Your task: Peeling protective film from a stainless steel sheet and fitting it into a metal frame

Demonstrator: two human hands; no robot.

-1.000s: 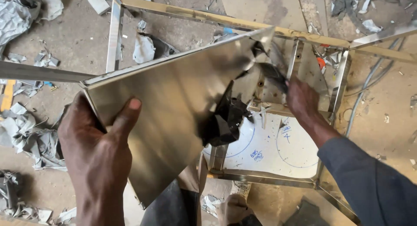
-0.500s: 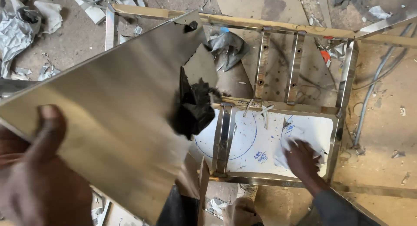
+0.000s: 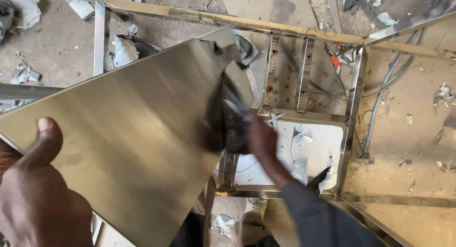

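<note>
Large brushed-steel sheet panel (image 3: 123,147), tilted, spanning the view from 9 to 12 o'clock above a steel tube frame (image 3: 354,100) on the concrete floor (image 3: 418,147). Left hand (image 3: 35,195), 8 o'clock: clamped on the panel's lower edge, thumb on top. Right hand (image 3: 259,142), centre: closed on a blurred dark rag (image 3: 228,121) pressed against the panel's right edge.

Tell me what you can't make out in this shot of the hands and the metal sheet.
- Head view: right hand and the dark film at the sheet's edge are motion-blurred; its grip can't be judged.
- Left hand: only the thumb lies on the metal sheet; the fingers are behind it, and the wrist is cut off by the picture's edge.
- The sheet hides the floor and part of the frame beneath it.
</note>
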